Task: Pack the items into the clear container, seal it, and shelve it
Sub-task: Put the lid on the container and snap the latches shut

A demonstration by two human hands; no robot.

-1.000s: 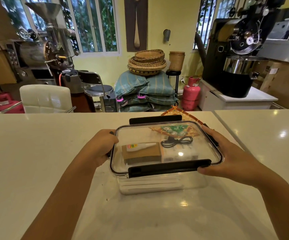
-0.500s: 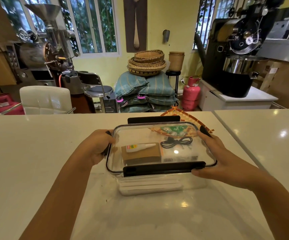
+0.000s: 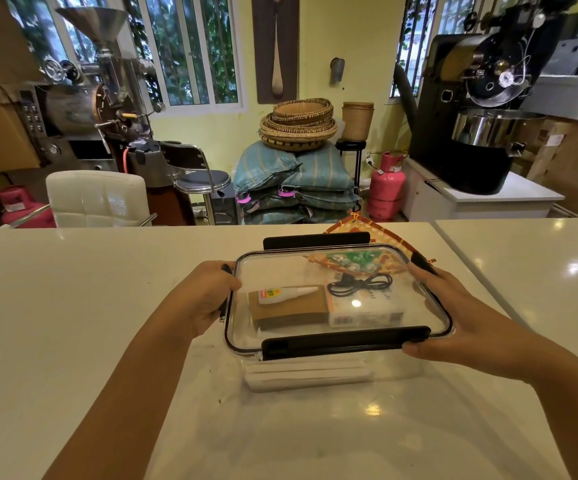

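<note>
A clear container (image 3: pixel 329 374) stands on the white counter (image 3: pixel 73 306). Over it I hold its clear lid (image 3: pixel 280 268) with black latches, slightly askew. My left hand (image 3: pixel 204 299) grips the lid's left edge and my right hand (image 3: pixel 454 320) grips its right edge. Through the lid I see a glue bottle (image 3: pixel 286 294) on a brown box (image 3: pixel 289 308), a black cable (image 3: pixel 360 284) on a white box (image 3: pixel 367 311), and an orange-and-green snack packet (image 3: pixel 357 261) whose corner sticks out past the far right rim.
The counter's far edge runs behind the container; a seam (image 3: pixel 460 258) splits off a second slab on the right. Beyond stand a white chair (image 3: pixel 97 199), a stool, stacked sacks with baskets, a pink gas cylinder (image 3: pixel 386 185) and roasting machines.
Both hands have shifted the lid a little to the left over the container; it sits lower and closer to the rim than a second ago.
</note>
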